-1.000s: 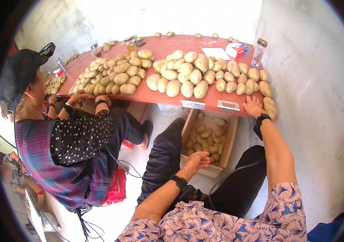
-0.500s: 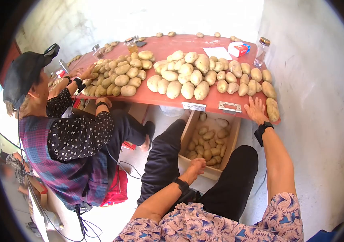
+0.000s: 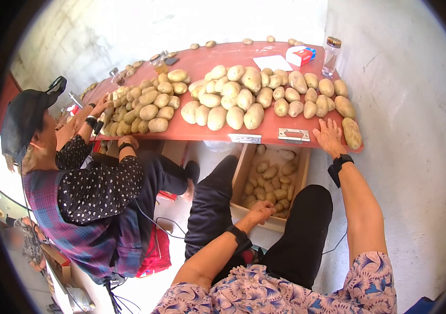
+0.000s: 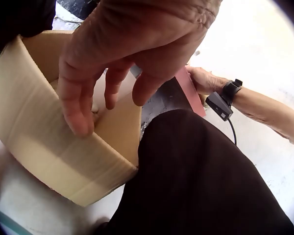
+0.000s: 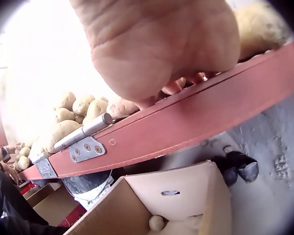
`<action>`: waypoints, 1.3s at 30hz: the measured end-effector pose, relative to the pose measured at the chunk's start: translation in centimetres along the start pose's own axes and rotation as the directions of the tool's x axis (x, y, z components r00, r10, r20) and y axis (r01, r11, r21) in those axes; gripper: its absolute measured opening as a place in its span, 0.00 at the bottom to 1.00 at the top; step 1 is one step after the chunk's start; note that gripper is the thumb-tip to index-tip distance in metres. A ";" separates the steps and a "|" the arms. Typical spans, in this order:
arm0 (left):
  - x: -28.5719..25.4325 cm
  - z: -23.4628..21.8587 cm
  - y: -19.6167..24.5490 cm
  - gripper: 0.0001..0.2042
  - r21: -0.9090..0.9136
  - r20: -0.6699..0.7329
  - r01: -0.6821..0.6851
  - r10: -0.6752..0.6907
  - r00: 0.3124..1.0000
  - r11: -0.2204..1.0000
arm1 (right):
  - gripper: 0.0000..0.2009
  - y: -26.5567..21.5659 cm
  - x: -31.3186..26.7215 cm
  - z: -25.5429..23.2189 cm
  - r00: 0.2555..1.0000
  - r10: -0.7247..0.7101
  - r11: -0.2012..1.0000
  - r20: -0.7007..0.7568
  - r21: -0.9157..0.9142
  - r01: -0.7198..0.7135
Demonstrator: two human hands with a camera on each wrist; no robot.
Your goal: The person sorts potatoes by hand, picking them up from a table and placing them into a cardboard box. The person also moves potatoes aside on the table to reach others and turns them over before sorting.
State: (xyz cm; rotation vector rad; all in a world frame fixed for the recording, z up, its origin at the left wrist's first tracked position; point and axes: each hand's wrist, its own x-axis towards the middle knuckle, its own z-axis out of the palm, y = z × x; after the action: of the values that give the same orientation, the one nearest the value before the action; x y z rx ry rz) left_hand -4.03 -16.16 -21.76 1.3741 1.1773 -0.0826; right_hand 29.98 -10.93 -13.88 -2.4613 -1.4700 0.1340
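My right hand (image 3: 329,139) rests on the front edge of the red table (image 3: 207,132) with its fingers spread. In the right wrist view its palm covers part of the edge beside a large potato (image 5: 261,30). My left hand (image 3: 260,212) hangs over the near wall of a cardboard box (image 3: 274,226), fingers loosely bent and holding nothing. The left wrist view has those fingers (image 4: 78,115) right at the box's rim. Several potatoes (image 3: 270,172) lie in the box under the table. Before me on the table sits a heap of potatoes (image 3: 230,89), with more in rows to its right.
On my left another person (image 3: 97,191) sits with hands at a second potato heap (image 3: 148,98). A glass jar (image 3: 331,58), a red, white and blue box (image 3: 300,55) and white paper (image 3: 272,63) stand towards the back. Metal hinges (image 3: 293,135) line the edge; a wall (image 3: 401,104) flanks the table.
My left hand has shifted slightly over the box's near wall, its fingers now bent more. My right hand stays on the table edge. The neighbour's far arm has reached out to their heap.
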 end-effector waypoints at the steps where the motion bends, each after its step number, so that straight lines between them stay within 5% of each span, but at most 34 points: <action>1: 0.0 0.1 -0.4 0.19 0.002 0.001 0.000 0.000 1.000 1.000 | 0.28 0.2 0.0 0.4 0.996 -0.026 1.000 -0.088 0.012 0.027; 7: -0.6 -0.8 0.9 0.19 0.240 0.073 -0.047 0.030 0.997 0.970 | 0.13 -0.6 -0.1 0.9 0.916 -0.014 0.999 -0.401 0.037 0.032; 9: -0.3 -2.7 1.9 0.16 0.331 0.066 -0.319 0.315 0.947 0.888 | 0.10 -1.2 0.1 0.6 0.891 0.025 0.999 -0.453 0.041 -0.007; 14: -2.1 -8.9 10.2 0.11 0.294 -0.072 -0.461 0.501 0.863 0.837 | 0.06 -1.3 1.4 0.3 0.878 0.157 0.987 -0.452 0.088 -0.131; 16: -2.1 -11.6 13.4 0.12 0.466 -0.181 -0.536 0.669 0.721 0.704 | 0.05 -1.6 1.2 0.2 0.868 0.155 0.988 -0.472 0.087 -0.129; 18: -3.2 -13.3 17.7 0.11 0.590 -0.365 -0.389 0.663 0.653 0.708 | 0.05 -1.7 1.1 0.4 0.861 0.151 0.988 -0.486 0.083 -0.127; 19: -1.8 -14.7 18.2 0.12 0.637 -0.382 -0.454 0.767 0.516 0.623 | 0.05 -1.7 1.1 0.6 0.857 0.133 0.991 -0.498 0.076 -0.110; 20: -2.0 -15.4 19.9 0.16 0.717 -0.402 -0.383 0.794 0.455 0.583 | 0.05 -1.6 1.2 0.5 0.849 0.115 0.993 -0.515 0.067 -0.094; 21: -1.9 -16.7 22.2 0.20 0.846 -0.396 -0.258 0.874 0.282 0.466 | 0.05 -1.4 1.5 0.3 0.845 0.121 0.993 -0.522 0.064 -0.103; 22: -0.8 -17.4 22.8 0.22 0.857 -0.414 -0.230 0.882 0.226 0.461 | 0.05 -1.6 1.3 0.4 0.841 0.111 0.994 -0.530 0.063 -0.092; 25: 0.2 -18.2 24.4 0.23 0.874 -0.440 -0.105 0.863 0.248 0.475 | 0.05 -1.8 1.1 0.4 0.841 0.098 0.995 -0.533 0.061 -0.077; 26: 0.3 -18.4 24.9 0.24 0.866 -0.445 -0.063 0.822 0.355 0.496 | 0.05 -1.8 1.1 0.3 0.842 0.093 0.996 -0.531 0.061 -0.071; 29: 1.2 -18.3 25.4 0.24 0.875 -0.428 -0.044 0.812 0.398 0.483 | 0.05 -1.9 1.1 0.3 0.836 0.082 0.997 -0.542 0.049 -0.066; 33: 2.3 -17.5 26.0 0.24 0.894 -0.352 -0.124 0.846 0.400 0.431 | 0.05 -2.2 0.9 -0.1 0.853 0.094 0.996 -0.514 0.046 -0.082; 35: 3.0 -17.0 26.2 0.23 0.921 -0.326 -0.094 0.882 0.339 0.377 | 0.05 -2.1 1.0 -0.1 0.852 0.089 0.996 -0.516 0.041 -0.079; 36: 3.2 -17.0 26.6 0.24 0.897 -0.346 -0.069 0.792 0.504 0.436 | 0.05 -2.0 1.0 0.1 0.853 0.090 0.996 -0.515 0.038 -0.082; 39: 4.9 -16.8 26.3 0.23 0.954 -0.265 0.018 0.818 0.511 0.298 | 0.05 -2.0 1.3 0.2 0.850 0.098 0.995 -0.518 0.037 -0.092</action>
State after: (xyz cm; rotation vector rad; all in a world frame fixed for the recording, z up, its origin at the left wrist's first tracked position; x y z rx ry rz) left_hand 5.65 7.11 -2.71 2.9619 1.3715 0.4196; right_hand 28.87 -8.88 -13.49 -2.3022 -1.1030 -0.4726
